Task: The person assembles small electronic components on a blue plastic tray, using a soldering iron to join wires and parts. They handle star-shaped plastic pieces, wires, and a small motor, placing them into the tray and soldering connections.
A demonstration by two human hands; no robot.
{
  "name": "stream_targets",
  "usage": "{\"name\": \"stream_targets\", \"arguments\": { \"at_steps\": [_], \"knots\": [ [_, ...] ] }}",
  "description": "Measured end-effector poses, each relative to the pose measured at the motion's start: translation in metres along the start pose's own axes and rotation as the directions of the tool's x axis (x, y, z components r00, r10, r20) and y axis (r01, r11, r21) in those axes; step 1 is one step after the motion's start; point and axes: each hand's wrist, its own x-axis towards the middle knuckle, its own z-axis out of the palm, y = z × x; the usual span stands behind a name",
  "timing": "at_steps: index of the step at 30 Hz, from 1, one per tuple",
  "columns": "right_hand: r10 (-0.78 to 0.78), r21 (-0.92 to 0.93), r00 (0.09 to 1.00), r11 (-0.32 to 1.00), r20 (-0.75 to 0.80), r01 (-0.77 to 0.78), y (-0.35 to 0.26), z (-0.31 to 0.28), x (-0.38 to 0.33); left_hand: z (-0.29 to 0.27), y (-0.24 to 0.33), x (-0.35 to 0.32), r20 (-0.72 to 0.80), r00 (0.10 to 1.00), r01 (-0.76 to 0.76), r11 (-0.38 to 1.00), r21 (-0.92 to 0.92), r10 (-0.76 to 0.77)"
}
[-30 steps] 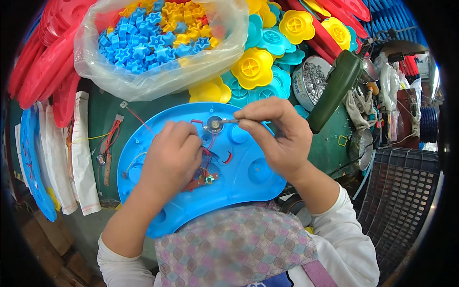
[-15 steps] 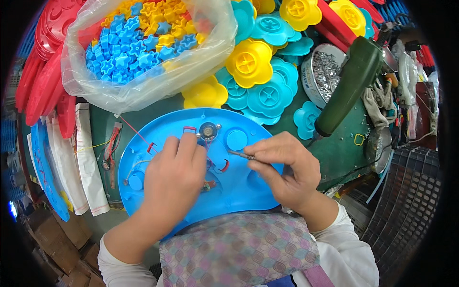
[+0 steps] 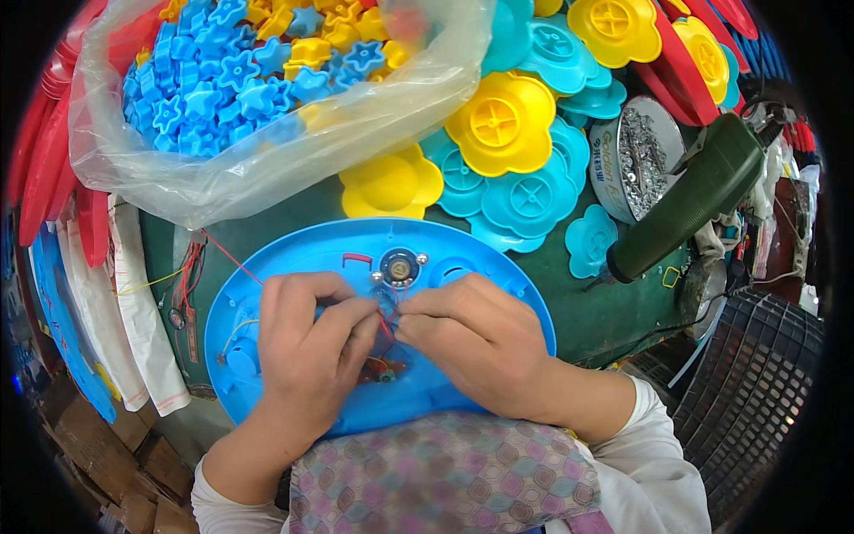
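Observation:
A rounded blue plastic panel (image 3: 498, 258) lies before me with its ribbed inner side up. Over its middle my left hand (image 3: 311, 347) is closed in a pinch on thin red wires (image 3: 385, 327). Close against those fingertips, my right hand (image 3: 485, 343) is also pinched; what it grips is hidden by its fingers. Just beyond the fingertips sits a small round speaker (image 3: 399, 267), with shiny metal dots at its rim. A red wire loop (image 3: 358, 259) stands left of it. Below the hands, a small circuit board (image 3: 385, 375) shows partly.
A clear plastic bag (image 3: 356, 133) of blue and yellow star pieces stands at the back left. Yellow (image 3: 501, 125) and turquoise flower discs (image 3: 529, 203) are piled behind the panel. A tin of screws (image 3: 612, 169) and a dark green power screwdriver (image 3: 689, 200) are at right.
My right hand has moved left to meet the left hand; the thin metal tool it held is now out of sight. The view has shifted slightly closer to the table.

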Motion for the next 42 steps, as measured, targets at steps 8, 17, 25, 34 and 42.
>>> {"name": "stream_targets", "arguments": {
  "at_steps": [8, 17, 25, 34, 42],
  "knots": [
    [0.023, 0.014, 0.999, 1.000, -0.041, -0.023, -0.002, 0.002, 0.001, 0.004, -0.001, -0.004, 0.005, 1.000, 0.006, 0.998, -0.064, -0.006],
    [0.040, 0.021, 0.999, 0.999, -0.010, -0.039, -0.001, -0.001, 0.002, 0.002, -0.002, -0.006, 0.042, 0.999, 0.022, 0.997, -0.074, -0.019],
    [-0.073, -0.208, 0.988, 0.973, 0.133, 0.100, -0.017, -0.002, 0.011, 0.005, -0.002, -0.009, 0.018, 1.000, 0.022, 0.997, -0.078, -0.021],
    [0.036, -0.053, 0.994, 0.998, 0.099, -0.031, -0.010, -0.009, 0.012, 0.004, -0.004, -0.010, 0.035, 0.999, 0.008, 0.995, -0.100, -0.004],
    [-0.047, -0.013, 0.997, 0.999, 0.060, 0.048, -0.004, -0.003, 0.006, 0.003, -0.005, -0.007, 0.045, 0.999, 0.026, 0.991, -0.130, -0.021]
  ]
}}
